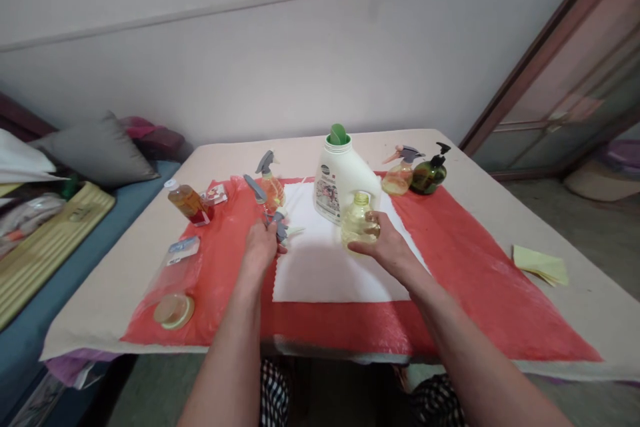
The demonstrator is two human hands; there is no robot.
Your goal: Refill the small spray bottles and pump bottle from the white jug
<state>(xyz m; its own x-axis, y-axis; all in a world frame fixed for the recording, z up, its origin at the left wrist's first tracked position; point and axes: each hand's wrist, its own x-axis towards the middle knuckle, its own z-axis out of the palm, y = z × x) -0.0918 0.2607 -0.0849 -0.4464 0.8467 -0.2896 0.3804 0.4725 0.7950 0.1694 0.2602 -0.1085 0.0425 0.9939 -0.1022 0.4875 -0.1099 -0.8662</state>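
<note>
From the head view, the right hand point(387, 250) grips a small uncapped bottle point(359, 220) of yellowish liquid on the white cloth point(330, 267), at five o'clock from the white jug point(340, 177). The left hand point(260, 247) closes on a grey spray head point(277, 223) — off the bottle, apparently — so capping remains undone.

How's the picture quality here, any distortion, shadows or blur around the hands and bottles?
Head view: wide-angle bending, the wall line bows and the table edges splay; soft even light, with a faint shadow on the white cloth below the hands; the left hand on the grey trigger sprayer looks slightly soft; the right hand holding the small open bottle is clearer; no strong glare.
</note>
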